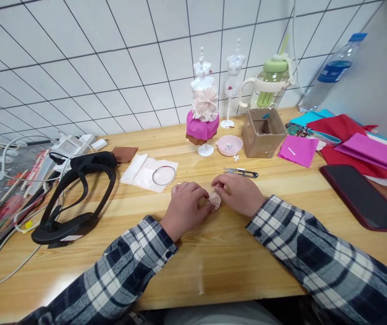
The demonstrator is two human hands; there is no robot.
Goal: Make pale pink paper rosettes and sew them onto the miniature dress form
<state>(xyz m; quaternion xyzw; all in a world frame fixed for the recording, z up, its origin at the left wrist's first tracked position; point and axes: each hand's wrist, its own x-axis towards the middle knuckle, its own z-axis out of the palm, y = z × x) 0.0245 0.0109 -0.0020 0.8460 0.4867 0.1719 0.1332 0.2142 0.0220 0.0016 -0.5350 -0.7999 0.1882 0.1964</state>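
A small pleated cream piece (215,201) lies between my hands near the middle of the wooden table. My left hand (189,205) pinches its left side with thumb and fingers. Bent over its upper right edge is my right hand (240,193), its thumb and fingertips pressed together at the piece. Just beyond my right hand are black thread snips (244,173). Cream paper (137,172) with a metal ring (164,175) on it lies to the left. Further back stands a mannequin (202,81) wearing a magenta skirt and pleated cream pieces.
Behind are a pink bowl (230,146), cardboard box (263,137), second mannequin (233,74), green-lidded jug (271,85) and water bottle (330,74). A phone (366,196) and folded cloths (376,153) lie right. A black headset (74,198) and cables (0,253) are left.
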